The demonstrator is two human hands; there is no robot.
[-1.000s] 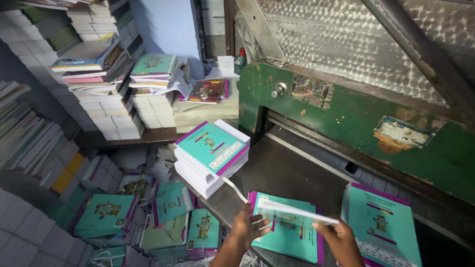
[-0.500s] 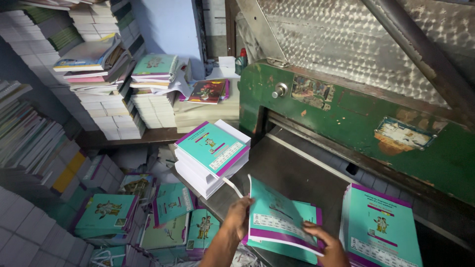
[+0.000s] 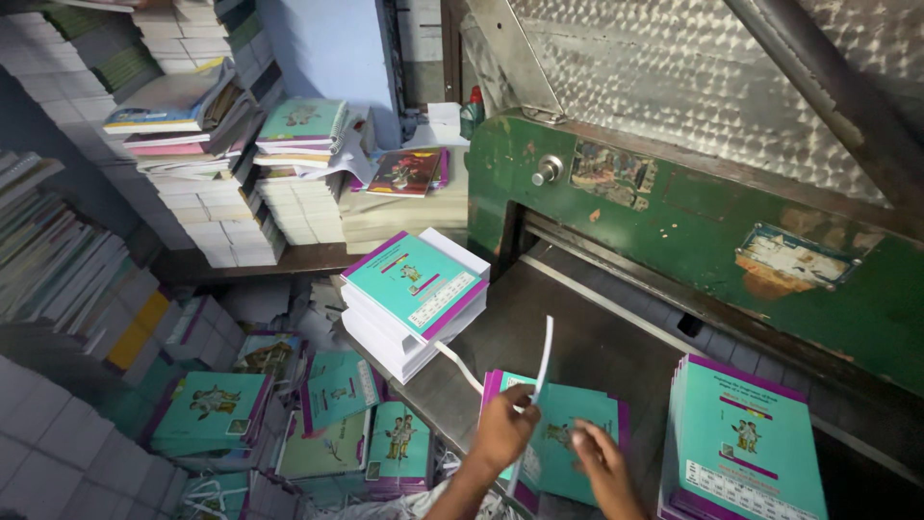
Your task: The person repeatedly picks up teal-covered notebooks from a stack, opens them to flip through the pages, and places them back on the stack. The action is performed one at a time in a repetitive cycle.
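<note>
our left hand [image 3: 502,431] has its fingers clamped on a thin white strip [image 3: 542,371] over the teal booklet [image 3: 568,438] on the surface [image 3: 577,337]; our right hand [image 3: 602,460] rests fingers apart on the cover. the strip could tear or snag. just beyond, a booklet stack [image 3: 414,299] overhangs the edge and could tip; the green cutter [image 3: 693,221] walls off the back.

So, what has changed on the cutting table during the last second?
The teal booklet with purple edge, held up and tilted before, now lies flat on the grey metal table. The left hand has lifted a thin white paper strip upright; the right hand rests on the cover. The booklet stack at the table corner and the right stack stayed.
</note>
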